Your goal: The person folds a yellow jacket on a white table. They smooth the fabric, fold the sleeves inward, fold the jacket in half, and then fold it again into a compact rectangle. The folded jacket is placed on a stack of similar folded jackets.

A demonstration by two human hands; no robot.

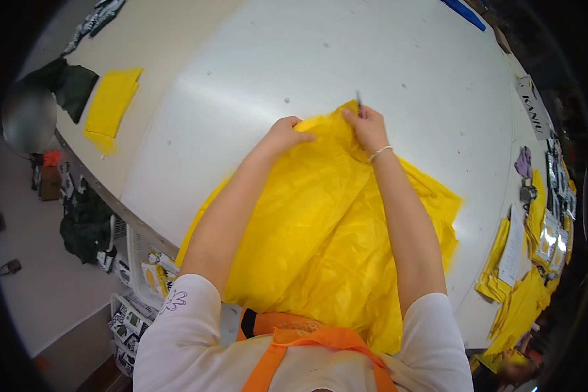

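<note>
A large piece of thin, glossy yellow fabric point(307, 215) lies rumpled across the white table and hangs toward my body. It looks like a garment, though its shape is lost in the folds. At its far left edge my left hand point(285, 135) is closed, gripping the fabric between thumb and fingers. To the right, my right hand point(370, 129) is closed on the fabric's raised far corner. A thin dark pointed tool point(359, 99) sticks up from the right hand's fingers; its kind is blurred.
Folded yellow fabric point(113, 104) and a dark green cloth point(76, 91) lie at the far left. Yellow pieces point(496, 261), a white paper point(511, 247) and several packages point(549, 235) line the right edge. White baskets point(137, 261) with packets stand below the left edge. A blue object point(464, 13) rests far right.
</note>
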